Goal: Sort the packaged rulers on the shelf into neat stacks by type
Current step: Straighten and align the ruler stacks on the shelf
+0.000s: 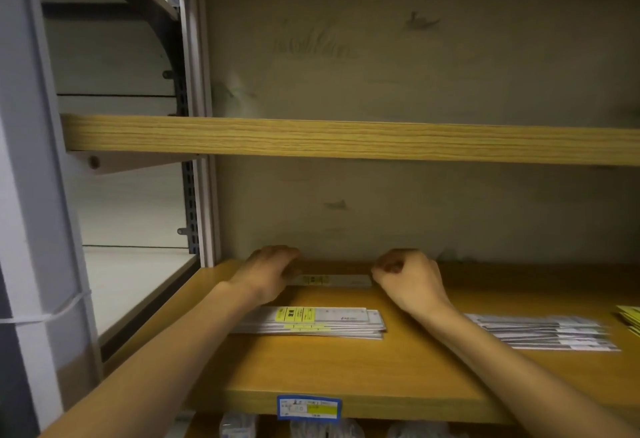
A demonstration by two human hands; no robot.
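A stack of packaged rulers (330, 280) lies lengthwise at the back of the wooden shelf (346, 375), close to the rear wall. My left hand (272, 273) holds its left end with curled fingers. My right hand (408, 278) holds its right end, fingers curled over the end. A second stack of packaged rulers with yellow labels (311, 322) lies nearer the front, under my left forearm. A third fanned pile of rulers (543, 332) sits on the right of the shelf.
An upper wooden shelf (346, 139) hangs above. Yellow packets (630, 316) peek in at the far right edge. A blue price label (308, 407) is stuck on the shelf's front edge. Bagged goods (325, 429) show on the shelf below. A grey metal upright (204, 195) borders the left.
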